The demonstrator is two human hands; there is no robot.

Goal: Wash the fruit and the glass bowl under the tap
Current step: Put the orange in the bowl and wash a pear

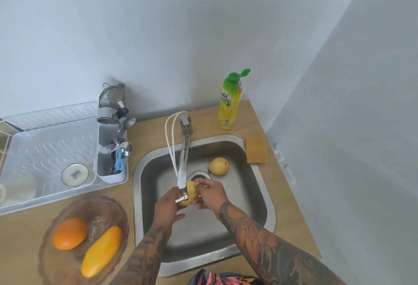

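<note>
Under the tap spout (184, 171), the left hand (168, 206) and right hand (211, 194) both grip a yellow fruit (188, 195) over the sink (260, 194); whether water runs cannot be told. A pear (219, 166) lies by the drain, perhaps already rinsed. The orange (70, 233) and mango (101, 250) sit in the glass bowl (67, 207) on the counter, seemingly unwashed, so most of the job remains.

Brushed steel sink (260, 196) (matt), glossy chrome tap (184, 162).
</note>
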